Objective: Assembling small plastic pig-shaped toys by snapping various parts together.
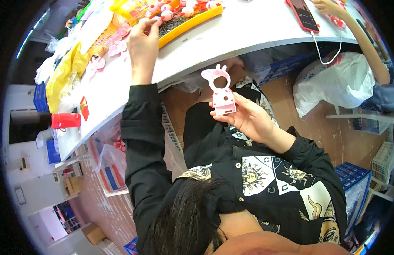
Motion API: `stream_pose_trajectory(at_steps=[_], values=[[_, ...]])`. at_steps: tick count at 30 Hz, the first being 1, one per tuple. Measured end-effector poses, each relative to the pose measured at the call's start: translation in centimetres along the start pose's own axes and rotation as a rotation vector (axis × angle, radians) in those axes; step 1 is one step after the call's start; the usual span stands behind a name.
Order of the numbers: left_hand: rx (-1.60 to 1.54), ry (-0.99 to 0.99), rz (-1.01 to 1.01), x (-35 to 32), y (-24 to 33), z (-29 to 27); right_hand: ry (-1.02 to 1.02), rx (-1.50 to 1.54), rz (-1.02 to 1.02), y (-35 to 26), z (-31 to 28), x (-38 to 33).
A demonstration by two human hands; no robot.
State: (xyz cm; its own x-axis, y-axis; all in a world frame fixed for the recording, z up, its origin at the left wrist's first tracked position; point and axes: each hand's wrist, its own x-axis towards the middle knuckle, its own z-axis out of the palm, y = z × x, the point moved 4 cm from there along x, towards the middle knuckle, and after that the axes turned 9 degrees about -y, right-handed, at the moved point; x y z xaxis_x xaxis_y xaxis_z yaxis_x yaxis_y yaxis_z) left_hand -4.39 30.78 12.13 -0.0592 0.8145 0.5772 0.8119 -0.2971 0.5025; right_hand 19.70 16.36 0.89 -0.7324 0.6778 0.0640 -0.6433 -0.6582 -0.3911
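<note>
We are looking down at our own two hands at a white tabletop (231, 36), going from left to right. At the far left a red cylinder (66, 120) is lying near the tabletop's edge, and yellow plastic bags (63, 74) are bunched up beyond it.

Our left hand (142, 40) is reaching out to the near edge of a yellow tray (192, 22) that is holding small pink-and-white pieces (167, 15) over a bed of dark bits. The fingers are drawn together at the tray's rim, seemingly pinching at something small; whether anything is actually caught between them we cannot tell. In our judgement the pick is going best with fingertips only, taking one piece at a time so the others are not being dragged out over the rim.

Our right hand (248, 117) is hovering below the tabletop's edge, above our lap, palm half open, with thumb and fingers gripping the boxy base of a pink plastic toy part (221, 91) and holding it upright, its round ring and two small ears pointing up. Holding it by the base is keeping the ring clear.

Further right, a red phone (303, 15) is lying on the tabletop with a white cable hanging off it, another person's forearm (365, 40) is working beside it, and a white plastic bag (339, 80) is sitting on the floor.
</note>
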Motion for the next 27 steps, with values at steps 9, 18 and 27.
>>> stream_pose_trajectory(at_steps=[9,18,27], values=[[0.262,-0.043,-0.062,4.8,-7.2,-2.0,0.01,-0.032,0.031,0.6,0.4,0.0],[0.376,-0.075,-0.212,6.3,-10.6,-5.8,0.002,-0.026,0.082,1.6,0.1,0.2],[0.169,-0.18,-0.039,8.0,-2.3,0.9,-0.005,-0.057,0.089,1.8,0.3,0.4]])
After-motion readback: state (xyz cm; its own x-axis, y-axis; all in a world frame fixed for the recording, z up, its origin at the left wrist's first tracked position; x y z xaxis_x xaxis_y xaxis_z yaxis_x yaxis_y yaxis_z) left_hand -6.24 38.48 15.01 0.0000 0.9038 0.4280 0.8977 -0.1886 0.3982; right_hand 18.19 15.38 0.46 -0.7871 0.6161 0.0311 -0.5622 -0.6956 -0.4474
